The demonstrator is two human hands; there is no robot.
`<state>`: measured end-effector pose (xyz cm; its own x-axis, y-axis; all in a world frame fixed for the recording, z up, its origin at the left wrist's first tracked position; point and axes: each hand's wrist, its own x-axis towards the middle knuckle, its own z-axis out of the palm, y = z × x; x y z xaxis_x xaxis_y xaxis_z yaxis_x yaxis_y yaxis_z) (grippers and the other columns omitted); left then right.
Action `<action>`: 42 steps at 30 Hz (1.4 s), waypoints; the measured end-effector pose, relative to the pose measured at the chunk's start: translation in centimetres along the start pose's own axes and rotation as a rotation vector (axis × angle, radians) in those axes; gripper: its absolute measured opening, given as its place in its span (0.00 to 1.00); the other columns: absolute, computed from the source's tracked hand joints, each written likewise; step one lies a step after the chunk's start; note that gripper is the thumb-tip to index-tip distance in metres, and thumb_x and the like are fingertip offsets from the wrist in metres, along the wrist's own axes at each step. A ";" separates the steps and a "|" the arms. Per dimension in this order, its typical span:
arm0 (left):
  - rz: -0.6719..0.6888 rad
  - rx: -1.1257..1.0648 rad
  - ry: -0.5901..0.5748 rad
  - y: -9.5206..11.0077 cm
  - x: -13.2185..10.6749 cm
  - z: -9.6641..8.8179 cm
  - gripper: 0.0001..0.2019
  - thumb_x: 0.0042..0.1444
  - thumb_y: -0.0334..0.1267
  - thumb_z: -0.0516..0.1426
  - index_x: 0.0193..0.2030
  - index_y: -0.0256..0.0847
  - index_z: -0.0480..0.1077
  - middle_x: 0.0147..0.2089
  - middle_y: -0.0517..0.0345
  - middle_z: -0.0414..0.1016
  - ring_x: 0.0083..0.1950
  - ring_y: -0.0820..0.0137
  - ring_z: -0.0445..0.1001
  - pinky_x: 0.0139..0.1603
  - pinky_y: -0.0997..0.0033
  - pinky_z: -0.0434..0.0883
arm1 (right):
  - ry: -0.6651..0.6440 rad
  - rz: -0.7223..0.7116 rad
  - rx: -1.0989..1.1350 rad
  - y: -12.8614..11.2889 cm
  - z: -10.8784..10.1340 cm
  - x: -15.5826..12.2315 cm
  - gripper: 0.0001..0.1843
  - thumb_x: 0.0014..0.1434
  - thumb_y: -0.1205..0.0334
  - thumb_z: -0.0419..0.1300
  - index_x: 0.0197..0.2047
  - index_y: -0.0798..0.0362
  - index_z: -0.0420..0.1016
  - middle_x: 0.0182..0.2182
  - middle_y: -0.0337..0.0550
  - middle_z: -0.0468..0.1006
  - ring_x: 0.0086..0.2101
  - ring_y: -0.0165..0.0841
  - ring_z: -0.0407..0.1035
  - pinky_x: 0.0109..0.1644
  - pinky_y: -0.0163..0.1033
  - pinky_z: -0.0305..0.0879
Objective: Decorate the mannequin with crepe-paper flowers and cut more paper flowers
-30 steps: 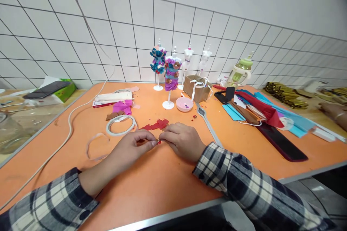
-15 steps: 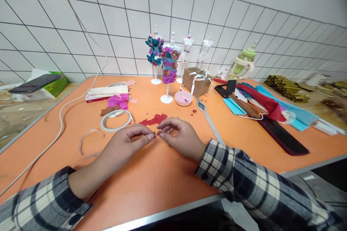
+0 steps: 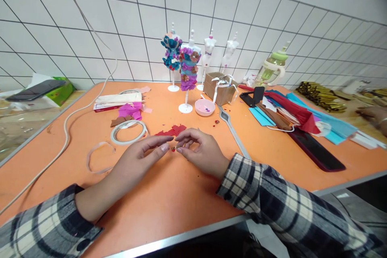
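Between thumb and fingertips, my right hand (image 3: pixel 201 149) pinches a tiny red and brown piece (image 3: pixel 173 149), perhaps a small paper flower; its detail is too small to tell. My left hand (image 3: pixel 140 156) is just left of it, thumb and fingers apart, with nothing seen in them. Red paper scraps (image 3: pixel 171 130) lie on the orange table (image 3: pixel 169 205) right behind the fingertips. A roll of white tape (image 3: pixel 128 132) rests beyond my left hand. Farther back stands a small dress form (image 3: pixel 189 68) wrapped in purple and blue with paper flowers.
Another decorated form (image 3: pixel 171 54) and two white forms stand near the tiled wall. A pink bowl (image 3: pixel 204 107), a cardboard box (image 3: pixel 220 88) and a grey strap (image 3: pixel 232 129) are centre right. Coloured paper (image 3: pixel 298 111) and a phone (image 3: pixel 316 150) lie right; a white cable (image 3: pixel 66 129) crosses the left.
My left thumb and fingers have parted and drawn slightly left, off the small piece. It stays at my right fingertips. The whole view has shifted a little.
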<state>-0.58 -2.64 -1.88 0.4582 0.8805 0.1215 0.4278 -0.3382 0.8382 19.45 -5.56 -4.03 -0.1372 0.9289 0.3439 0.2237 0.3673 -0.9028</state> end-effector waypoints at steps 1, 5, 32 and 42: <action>0.014 0.030 -0.006 0.2 -0.1 0.0 0.19 0.59 0.54 0.56 0.46 0.43 0.79 0.47 0.50 0.83 0.50 0.55 0.78 0.53 0.58 0.73 | -0.017 -0.009 -0.040 -0.1 -0.1 0.0 0.08 0.56 0.67 0.64 0.40 0.52 0.77 0.34 0.38 0.80 0.32 0.27 0.72 0.40 0.35 0.70; 0.063 0.133 -0.036 0.9 -0.1 -0.1 0.15 0.58 0.51 0.57 0.34 0.43 0.77 0.37 0.55 0.81 0.41 0.60 0.77 0.48 0.63 0.73 | -0.102 -0.075 -0.163 -0.6 -0.2 -0.3 0.03 0.58 0.67 0.65 0.37 0.53 0.79 0.32 0.38 0.80 0.31 0.26 0.71 0.38 0.32 0.67; -0.057 -0.145 -0.034 -0.3 0.1 -0.7 0.11 0.53 0.48 0.62 0.32 0.43 0.78 0.36 0.56 0.79 0.40 0.62 0.76 0.46 0.65 0.71 | -0.231 0.155 -1.021 -1.0 -6.0 1.2 0.10 0.63 0.56 0.59 0.41 0.50 0.80 0.37 0.42 0.80 0.38 0.34 0.71 0.37 0.37 0.58; -0.057 -0.177 -0.019 -0.9 0.0 -1.0 0.09 0.54 0.46 0.62 0.31 0.43 0.76 0.35 0.57 0.77 0.40 0.64 0.75 0.45 0.68 0.71 | -0.384 0.343 -1.336 -1.7 -5.6 0.0 0.13 0.67 0.63 0.51 0.45 0.55 0.76 0.42 0.52 0.77 0.39 0.40 0.76 0.35 0.39 0.62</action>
<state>-1.69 -2.04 -2.08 0.4526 0.8895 0.0618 0.3109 -0.2224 0.9240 24.45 -5.93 -1.04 -0.0909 0.9883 -0.1224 0.9930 0.0993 0.0646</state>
